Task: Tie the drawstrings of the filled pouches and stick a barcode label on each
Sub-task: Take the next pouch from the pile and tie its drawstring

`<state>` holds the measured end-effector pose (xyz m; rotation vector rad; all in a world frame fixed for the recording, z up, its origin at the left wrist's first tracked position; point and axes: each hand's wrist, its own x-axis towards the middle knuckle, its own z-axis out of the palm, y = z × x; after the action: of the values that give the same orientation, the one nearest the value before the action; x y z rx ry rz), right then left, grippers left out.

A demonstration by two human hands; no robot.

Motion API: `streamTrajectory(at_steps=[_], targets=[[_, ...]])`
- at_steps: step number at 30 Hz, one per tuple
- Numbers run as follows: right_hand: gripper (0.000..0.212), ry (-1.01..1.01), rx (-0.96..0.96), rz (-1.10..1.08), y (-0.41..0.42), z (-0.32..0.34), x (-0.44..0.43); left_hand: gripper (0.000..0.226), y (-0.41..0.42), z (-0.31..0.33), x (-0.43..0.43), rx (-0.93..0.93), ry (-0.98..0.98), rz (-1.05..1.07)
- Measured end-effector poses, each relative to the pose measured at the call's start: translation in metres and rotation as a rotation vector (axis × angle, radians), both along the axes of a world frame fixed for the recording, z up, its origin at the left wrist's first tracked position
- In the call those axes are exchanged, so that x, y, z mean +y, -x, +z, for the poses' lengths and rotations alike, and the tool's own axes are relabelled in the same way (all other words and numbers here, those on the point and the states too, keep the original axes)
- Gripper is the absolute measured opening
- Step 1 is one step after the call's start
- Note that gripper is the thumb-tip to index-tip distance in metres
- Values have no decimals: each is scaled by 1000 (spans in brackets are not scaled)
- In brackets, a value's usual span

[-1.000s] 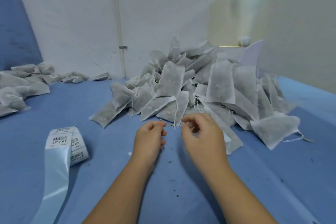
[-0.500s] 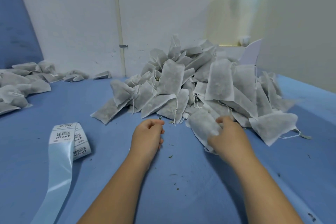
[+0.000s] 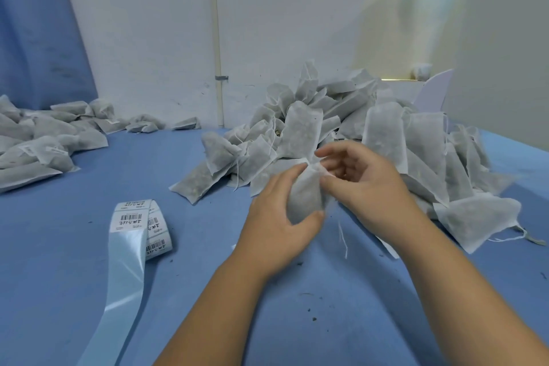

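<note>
The left hand (image 3: 276, 217) grips one filled pouch (image 3: 306, 196) round its body. The thumb lies across the lower front and the fingers wrap behind it. The pouch is held upright just above the blue worktop (image 3: 193, 246), in front of the big pile of pouches (image 3: 386, 142), with its bunched neck at the top. The right hand (image 3: 365, 187) meets it there: its thumb and curled fingers pinch the gathered neck, with the index finger arched over the top. A thin white drawstring (image 3: 343, 235) hangs loose below the two hands, its end near the worktop. Whether the string is knotted cannot be told.

The big pile lies behind and to the right of the hands, heaped against the white wall (image 3: 142, 38), with strings trailing from several pouches. One pouch at the right edge of the pile (image 3: 475, 223) lies flat, its string stretched out on the cloth.

To the left of the hands lies a roll of barcode labels (image 3: 139, 223) on its side. Its shiny bare backing strip (image 3: 118, 291) runs down towards the near edge of the view. A second pile of pouches (image 3: 44, 140) lies far left, well apart from the hands; some of these carry white labels. Dark crumbs (image 3: 312, 318) are scattered on the worktop between the forearms.
</note>
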<state>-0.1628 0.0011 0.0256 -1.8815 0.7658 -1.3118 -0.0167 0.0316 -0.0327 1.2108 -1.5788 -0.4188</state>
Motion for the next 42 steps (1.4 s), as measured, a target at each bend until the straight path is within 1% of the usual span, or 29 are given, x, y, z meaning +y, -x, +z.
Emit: streamTrajectory(at_steps=[1,3,5,7,9,12,13,15,16,18,20,23,26,28,30,33,38,42], targets=[[41,2,-30,21,-4,0,-1,62,-1,0,1,-8,-29,-2],[38,-12,-98,23,-9,-6,-3,56,-2,-1,1,-35,-83,26],[37,-55,-163,-20,-13,-17,-5,53,-4,-2,0,-56,-107,66],[35,-99,-170,-90,-13,-27,-8,51,-4,-4,-3,-41,-108,82],[31,-144,-147,-134,-10,-34,-10,47,-5,-6,-6,-1,-103,108],[39,-257,-34,-143,-7,-40,-11,45,-7,-8,-9,49,-70,148],[34,-274,16,-138,-8,-42,-10,44,-8,-9,-10,57,-62,160],[11,-231,92,-165,-11,-44,-9,40,-10,-10,-10,77,-49,177],[8,-195,119,-190,-12,-45,-9,39,-11,-10,-10,87,-45,181],[18,-137,147,-219,-11,-47,-9,40,-12,-10,-11,89,-38,190],[24,-116,126,-212,-9,-45,-8,43,-12,-9,-11,81,-23,203],[26,-132,76,-205,-6,-42,-8,46,-14,-9,-11,64,-13,212],[28,-135,59,-216,-4,-39,-8,54,-16,-9,-11,-10,-45,194],[30,-171,50,-187,-3,-35,-7,59,-16,-8,-10,-63,-61,175],[36,-245,7,-101,-2,-31,-4,58,-15,-7,-8,-109,-84,162],[43,-361,-136,46,2,-24,3,46,-13,-7,-5,-162,-104,147],[39,-454,-429,195,14,-9,4,32,-7,-7,0,-191,-99,94],[36,-485,-622,261,30,-3,-2,41,-5,-8,-1,-194,-115,102]])
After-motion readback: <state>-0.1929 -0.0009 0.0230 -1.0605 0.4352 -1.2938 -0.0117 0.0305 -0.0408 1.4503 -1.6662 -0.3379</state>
